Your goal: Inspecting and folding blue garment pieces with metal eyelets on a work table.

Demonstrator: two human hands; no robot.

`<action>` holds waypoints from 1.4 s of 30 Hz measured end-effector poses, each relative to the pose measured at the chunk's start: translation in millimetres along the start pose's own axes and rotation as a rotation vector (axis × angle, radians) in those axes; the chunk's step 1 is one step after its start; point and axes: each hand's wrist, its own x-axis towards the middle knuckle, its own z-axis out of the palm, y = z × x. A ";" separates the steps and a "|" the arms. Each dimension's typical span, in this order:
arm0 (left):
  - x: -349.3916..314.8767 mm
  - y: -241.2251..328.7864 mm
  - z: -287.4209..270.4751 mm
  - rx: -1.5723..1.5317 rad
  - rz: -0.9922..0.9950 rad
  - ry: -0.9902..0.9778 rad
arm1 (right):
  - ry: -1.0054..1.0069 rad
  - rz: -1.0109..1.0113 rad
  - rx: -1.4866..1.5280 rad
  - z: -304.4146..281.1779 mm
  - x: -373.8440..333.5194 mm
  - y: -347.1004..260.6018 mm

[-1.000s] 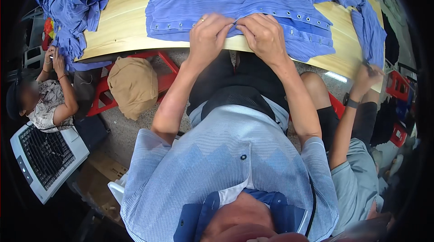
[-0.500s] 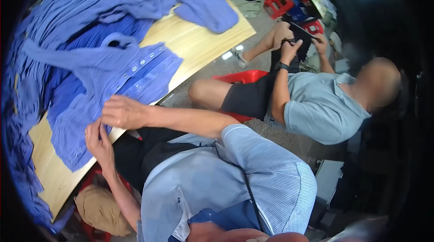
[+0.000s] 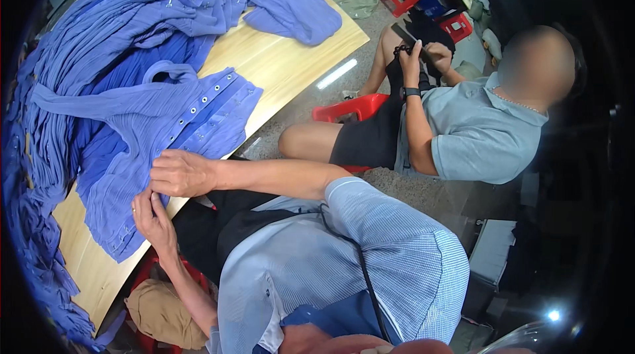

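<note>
A blue-violet crinkled sleeveless garment lies spread on the wooden table, with a row of round metal eyelets or snaps along its placket. At its near edge my right hand is closed, fingers curled down on the fabric. Just below it and touching it, my left hand, with a ring on one finger, pinches at the same edge. Whatever lies between the fingertips is hidden by the hands.
A large heap of similar blue garments covers the table's far left side. Another folded blue piece lies near the far corner. A seated person at the right holds a dark flat object. A tan cloth bundle sits below the table edge.
The view has shifted slightly. My hands stay together at the garment's edge, the right one slightly lower over the left. The seated person's head and hands have moved.
</note>
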 end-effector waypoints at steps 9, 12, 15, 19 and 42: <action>-9.2 -0.4 3.6 0.456 0.188 0.074 | -0.089 0.208 0.155 -38.4 -18.0 -5.1; -5.4 14.7 -2.7 0.413 0.224 0.136 | -0.086 0.323 0.188 -46.0 -18.1 -10.1; -2.1 33.4 -11.9 0.358 0.151 0.044 | -0.052 0.342 0.201 -48.8 -18.3 -11.0; 7.8 47.4 -8.8 0.349 0.098 0.016 | -0.118 0.295 0.151 -51.1 -26.6 -8.8; 13.8 23.7 23.0 0.048 0.004 0.161 | -0.167 0.306 0.180 -44.0 4.1 5.7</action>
